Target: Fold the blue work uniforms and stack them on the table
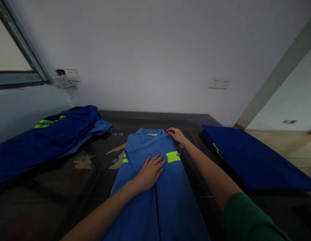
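Note:
A blue work jacket (145,174) lies lengthwise in front of me on a dark, glossy table. Its collar, with a small white label inside, points away from me. Yellow-green bands show at both sides, and a dark line runs down the middle of the lower part. My left hand (150,170) rests flat on the chest area, fingers spread. At the right shoulder beside the collar, my right hand (176,135) touches the fabric edge with its fingertips; the thumb looks apart from the fingers.
Darker blue garments with yellow-green stripes lie heaped on the table's left (67,134). A flat, dark blue folded garment (251,157) lies at the right. Behind the dark table (155,115) stands a white wall with sockets (219,83). A window frame (22,78) is at upper left.

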`<state>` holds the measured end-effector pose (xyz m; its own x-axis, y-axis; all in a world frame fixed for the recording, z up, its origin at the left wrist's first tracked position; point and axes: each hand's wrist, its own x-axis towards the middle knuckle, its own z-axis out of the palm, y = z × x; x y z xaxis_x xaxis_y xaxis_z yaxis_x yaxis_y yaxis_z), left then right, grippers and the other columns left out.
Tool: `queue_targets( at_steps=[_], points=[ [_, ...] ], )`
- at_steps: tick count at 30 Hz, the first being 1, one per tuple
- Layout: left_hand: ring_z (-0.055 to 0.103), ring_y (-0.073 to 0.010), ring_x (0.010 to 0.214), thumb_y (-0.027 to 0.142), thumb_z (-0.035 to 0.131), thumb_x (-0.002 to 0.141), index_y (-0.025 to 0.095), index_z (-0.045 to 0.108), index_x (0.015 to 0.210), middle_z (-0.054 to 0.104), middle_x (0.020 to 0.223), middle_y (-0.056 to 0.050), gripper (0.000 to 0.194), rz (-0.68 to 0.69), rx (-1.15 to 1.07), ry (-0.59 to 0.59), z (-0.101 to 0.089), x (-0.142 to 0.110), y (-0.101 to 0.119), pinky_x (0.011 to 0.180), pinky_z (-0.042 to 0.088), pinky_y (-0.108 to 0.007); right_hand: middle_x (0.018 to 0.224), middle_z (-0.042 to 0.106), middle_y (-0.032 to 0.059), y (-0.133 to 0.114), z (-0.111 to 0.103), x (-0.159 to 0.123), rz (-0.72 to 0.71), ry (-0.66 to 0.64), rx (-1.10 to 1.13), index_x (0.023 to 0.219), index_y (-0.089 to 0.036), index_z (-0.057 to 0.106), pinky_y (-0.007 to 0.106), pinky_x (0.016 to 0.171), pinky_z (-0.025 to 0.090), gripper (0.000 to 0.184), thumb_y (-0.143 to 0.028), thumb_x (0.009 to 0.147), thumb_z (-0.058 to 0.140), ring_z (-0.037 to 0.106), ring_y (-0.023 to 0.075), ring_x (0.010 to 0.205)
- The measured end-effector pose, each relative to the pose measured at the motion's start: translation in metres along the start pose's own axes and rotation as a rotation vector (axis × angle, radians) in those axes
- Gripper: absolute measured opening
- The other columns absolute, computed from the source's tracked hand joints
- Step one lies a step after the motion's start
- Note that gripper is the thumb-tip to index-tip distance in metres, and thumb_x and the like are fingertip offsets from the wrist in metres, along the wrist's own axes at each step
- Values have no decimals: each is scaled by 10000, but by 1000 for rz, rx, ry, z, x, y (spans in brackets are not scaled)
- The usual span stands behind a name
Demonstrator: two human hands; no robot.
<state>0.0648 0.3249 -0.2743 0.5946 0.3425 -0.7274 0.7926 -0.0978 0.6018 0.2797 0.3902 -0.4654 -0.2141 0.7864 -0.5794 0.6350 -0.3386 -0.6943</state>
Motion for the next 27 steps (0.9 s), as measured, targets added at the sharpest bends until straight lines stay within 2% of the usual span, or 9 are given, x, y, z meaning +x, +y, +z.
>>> queue_targets(
  at_steps=[3, 6, 9, 12, 16, 20, 24, 25, 27],
  points=[
    [265, -219, 1421, 337, 426, 944, 278, 423, 1414, 337, 1526, -43, 474, -9, -50, 4, -10, 0, -7, 1165, 206, -465, 891, 715, 58, 4, 4, 8, -25, -69, -67, 982, -136, 695, 285, 805, 441, 195, -165, 855, 550, 620, 150, 806],
    [190, -275, 1442, 461, 508, 898, 328, 431, 1405, 286, 1549, -32, 530, -36, 30, 63, -16, -2, -12, 1167, 111, -540, 827, 698, 51, 9, 6, 13, -44, -112, -150, 910, -137, 693, 322, 848, 391, 151, -187, 867, 557, 579, 155, 781],
    [78, -320, 1457, 585, 463, 885, 360, 363, 1439, 203, 1575, -24, 606, -66, 68, 47, -15, -2, -17, 1139, 38, -616, 896, 693, 66, 12, 9, 16, -71, -133, -224, 868, -139, 674, 326, 888, 346, 134, -185, 886, 549, 542, 165, 843],
    [64, -319, 1458, 619, 395, 900, 372, 314, 1459, 162, 1583, -19, 616, -85, 46, -17, -14, 0, -21, 1138, 68, -608, 975, 681, 82, 11, 13, 16, -93, -136, -285, 900, -140, 655, 310, 886, 338, 154, -180, 916, 508, 510, 182, 912],
    [66, -298, 1461, 602, 405, 907, 372, 312, 1458, 146, 1585, -12, 605, -107, 23, -69, -15, 3, -24, 1146, 73, -583, 991, 657, 102, 4, 17, 10, -92, -121, -360, 955, -142, 647, 316, 884, 353, 199, -193, 946, 455, 488, 208, 957],
    [62, -294, 1462, 620, 402, 900, 384, 304, 1458, 134, 1587, 2, 614, -108, 10, -76, -15, 5, -26, 1146, 73, -577, 1095, 603, 151, -13, 11, 3, -50, -60, -424, 1069, -139, 627, 362, 886, 373, 246, -210, 952, 422, 451, 266, 1064],
    [64, -300, 1461, 629, 413, 892, 390, 312, 1453, 141, 1587, 6, 619, -112, -2, -84, -13, 6, -28, 1145, 77, -576, 1240, 527, 166, -45, 6, -14, 51, 154, -380, 1246, -137, 547, 393, 953, 366, 361, -253, 974, 340, 422, 282, 1161],
    [68, -301, 1460, 629, 417, 891, 388, 318, 1451, 148, 1586, 3, 618, -112, -4, -82, -13, 6, -28, 1143, 78, -577, 1257, 522, 167, -54, 9, -22, 60, 168, -350, 1282, -132, 524, 393, 971, 363, 392, -280, 978, 326, 431, 279, 1171],
    [77, -305, 1459, 632, 420, 888, 377, 332, 1448, 159, 1583, -10, 622, -109, -6, -76, -12, 7, -29, 1140, 77, -582, 1288, 516, 184, -68, 20, -43, 48, 91, -309, 1348, -109, 472, 406, 997, 359, 471, -364, 978, 330, 444, 285, 1202]
  ],
)
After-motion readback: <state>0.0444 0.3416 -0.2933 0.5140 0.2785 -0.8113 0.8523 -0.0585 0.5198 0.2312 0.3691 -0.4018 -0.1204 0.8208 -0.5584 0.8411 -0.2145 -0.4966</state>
